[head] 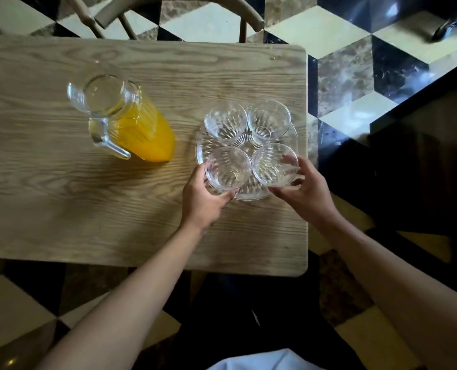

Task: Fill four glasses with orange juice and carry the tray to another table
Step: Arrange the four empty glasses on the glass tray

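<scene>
Both hands apparently grip 2 near glasses on tray.

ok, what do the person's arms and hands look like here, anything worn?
Both forearms are bare as far up as the frame shows: no sleeves visible. The left hand and right hand wear no gloves, and no rings, watch or bracelet can be seen on either. No markings show on them.
</scene>
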